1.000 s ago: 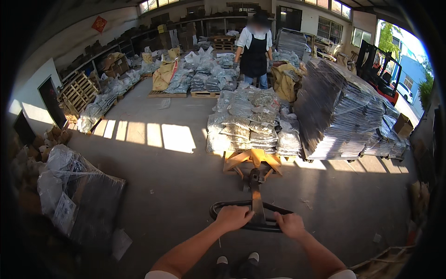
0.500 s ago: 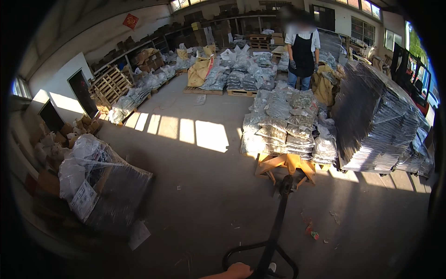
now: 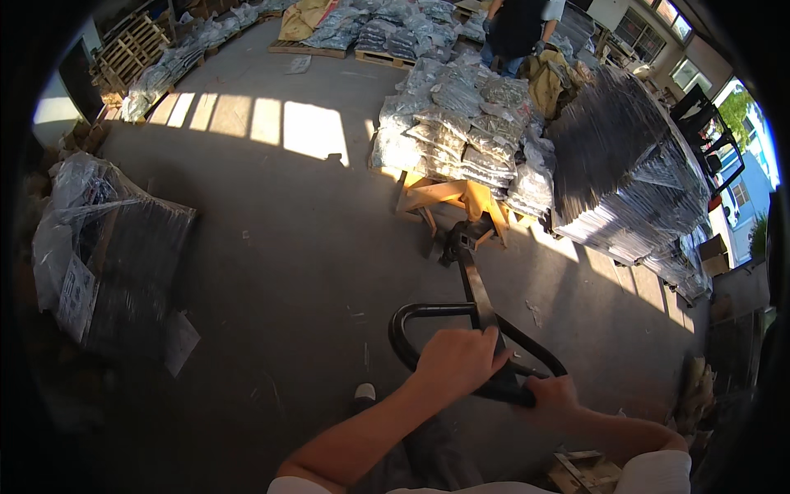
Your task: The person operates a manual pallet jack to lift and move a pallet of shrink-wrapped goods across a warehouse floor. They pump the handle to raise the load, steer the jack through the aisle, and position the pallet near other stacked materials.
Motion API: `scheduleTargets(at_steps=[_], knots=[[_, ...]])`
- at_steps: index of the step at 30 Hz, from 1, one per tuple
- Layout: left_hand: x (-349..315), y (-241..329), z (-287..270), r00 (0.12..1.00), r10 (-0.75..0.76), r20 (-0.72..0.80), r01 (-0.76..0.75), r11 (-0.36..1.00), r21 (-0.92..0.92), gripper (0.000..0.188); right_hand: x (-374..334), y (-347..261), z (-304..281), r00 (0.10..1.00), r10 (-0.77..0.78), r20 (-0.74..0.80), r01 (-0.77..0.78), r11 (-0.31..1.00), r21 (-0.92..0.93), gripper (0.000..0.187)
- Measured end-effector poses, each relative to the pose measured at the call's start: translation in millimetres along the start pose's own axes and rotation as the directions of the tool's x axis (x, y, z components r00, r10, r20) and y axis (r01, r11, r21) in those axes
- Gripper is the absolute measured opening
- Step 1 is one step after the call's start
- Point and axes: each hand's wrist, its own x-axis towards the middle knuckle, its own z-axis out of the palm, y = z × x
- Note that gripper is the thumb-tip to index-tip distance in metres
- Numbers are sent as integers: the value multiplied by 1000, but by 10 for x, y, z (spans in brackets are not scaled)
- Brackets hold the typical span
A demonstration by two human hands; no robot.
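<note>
A pallet jack's black loop handle (image 3: 428, 309) tilts toward me at the lower centre. My left hand (image 3: 457, 361) is closed on the handle beside its central shaft. Lower on the loop's right side, my right hand (image 3: 553, 399) wraps round the bar. The shaft runs forward to the jack's orange front frame (image 3: 448, 194). That frame stands against a stack of clear plastic bags (image 3: 461, 123) with dark contents. The jack's forks are hidden beneath the load.
Tall film-wrapped stacks (image 3: 613, 156) stand right of the load. At left sits a dark film-wrapped pallet load (image 3: 136, 247). A person in a dark apron (image 3: 518, 33) stands behind the bags. More bagged pallets (image 3: 387, 33) and wooden pallets (image 3: 132, 49) lie farther back.
The view has tipped down and shifted right. The handle is lower and closer to me. Both my hands are now on it; before, only one hand showed at the lower edge.
</note>
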Motion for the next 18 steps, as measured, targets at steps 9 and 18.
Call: scheduleTargets(at_steps=[9, 18], knots=[[-2507, -1401, 2781, 774, -330, 540, 385, 923, 12, 61, -377, -697, 3817, 837, -41, 546, -126, 956, 266, 39], [-458, -82, 313, 981, 36, -192, -42, 999, -26, 28, 92, -171, 222, 791, 44, 610, -121, 989, 86, 42]])
